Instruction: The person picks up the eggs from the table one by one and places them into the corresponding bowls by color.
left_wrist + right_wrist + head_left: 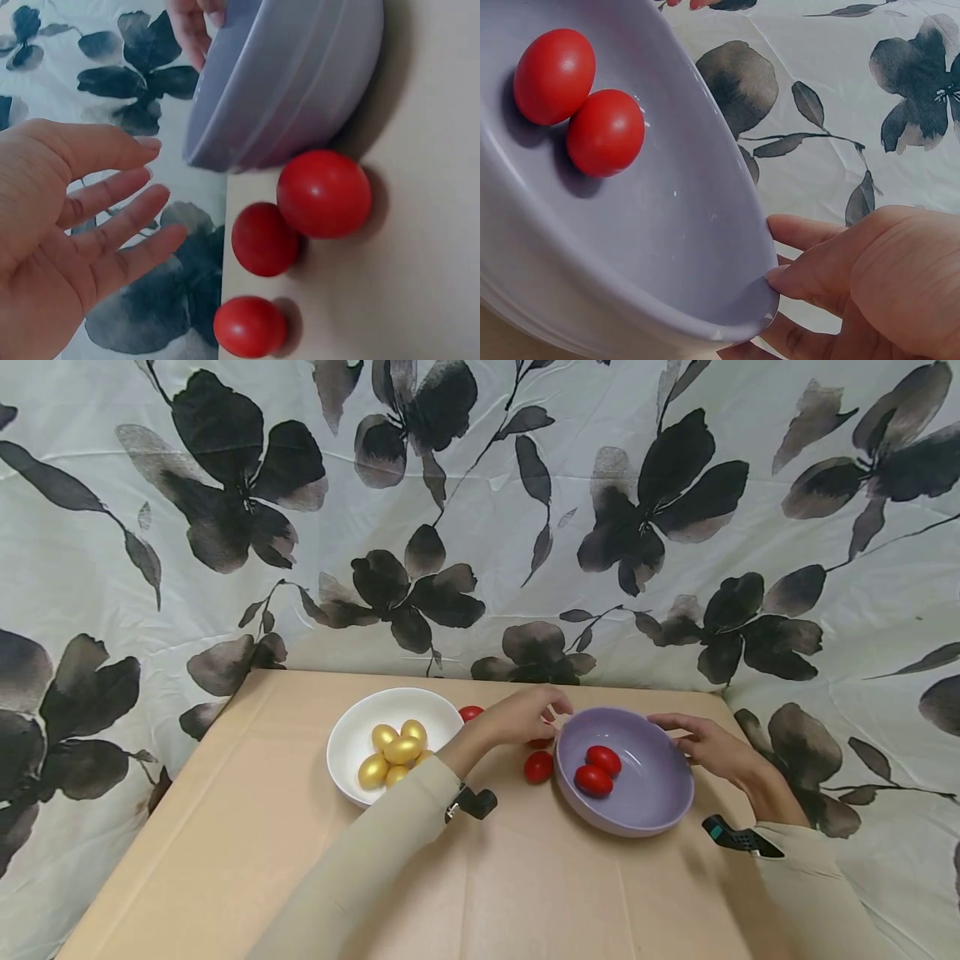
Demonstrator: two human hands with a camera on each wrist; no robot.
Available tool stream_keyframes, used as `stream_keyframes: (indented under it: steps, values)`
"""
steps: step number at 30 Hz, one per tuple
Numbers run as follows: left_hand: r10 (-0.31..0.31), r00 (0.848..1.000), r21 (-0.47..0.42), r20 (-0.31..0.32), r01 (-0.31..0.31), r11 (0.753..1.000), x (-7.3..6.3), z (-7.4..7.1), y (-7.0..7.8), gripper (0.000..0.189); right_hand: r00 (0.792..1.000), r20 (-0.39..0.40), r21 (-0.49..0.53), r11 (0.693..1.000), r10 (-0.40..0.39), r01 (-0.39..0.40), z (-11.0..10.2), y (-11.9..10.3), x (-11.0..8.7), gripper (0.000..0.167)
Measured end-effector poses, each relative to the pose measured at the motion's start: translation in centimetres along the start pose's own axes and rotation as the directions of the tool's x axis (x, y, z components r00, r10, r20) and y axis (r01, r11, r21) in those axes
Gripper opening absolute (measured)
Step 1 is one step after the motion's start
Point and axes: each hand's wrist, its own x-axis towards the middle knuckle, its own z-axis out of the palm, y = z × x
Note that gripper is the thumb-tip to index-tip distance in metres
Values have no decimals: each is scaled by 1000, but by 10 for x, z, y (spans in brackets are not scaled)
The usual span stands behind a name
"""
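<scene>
Looks to me like loading's the step in hand: two red eggs (pixel 594 782) in the purple bowl (pixel 656 797), right hand (pixel 722 749) pinching its rim, left hand (pixel 523 715) spread and empty, so next probably means grabbing one of the three loose eggs (pixel 324 194) beside it.

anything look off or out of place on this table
Slightly: three red eggs lie loose on the table between the white bowl and the purple bowl, while two other red eggs and the visible gold eggs sit inside bowls. No cracks or spills show.
</scene>
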Motion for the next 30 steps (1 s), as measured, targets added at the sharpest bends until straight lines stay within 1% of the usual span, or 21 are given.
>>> stream_keyframes:
  steps: [3,7,9,15,17,22,27,30]
  values:
    - [-25,1000,22,-16,25,999,0,-2,-7,37,1000,0,-2,1000,-2,2,0,0,0,54]
    - [-72,997,23,-30,73,997,-1,-3,-15,41,1000,-2,-5,1000,-6,6,-1,0,0,54]
    - [-97,994,29,-41,98,995,-2,-4,-18,42,1000,-6,-10,1000,-8,8,-1,0,0,54]
    - [-145,986,68,-77,150,986,-2,-4,-25,43,1000,-10,-16,1000,-7,7,-1,-2,0,54]
    - [-165,983,66,-84,170,983,-1,-4,-28,44,1000,-10,-17,1000,-6,6,-1,-2,0,54]
    - [-204,975,68,-86,210,975,1,-4,-35,45,1000,-9,-21,1000,-7,7,-2,-1,0,54]
    - [-234,968,113,-90,243,963,4,-5,-41,42,1000,-8,-12,1000,-5,5,-1,-2,0,53]
    - [-263,961,119,-86,272,955,6,-5,-43,41,1000,-5,2,1000,-4,4,-1,-2,0,54]
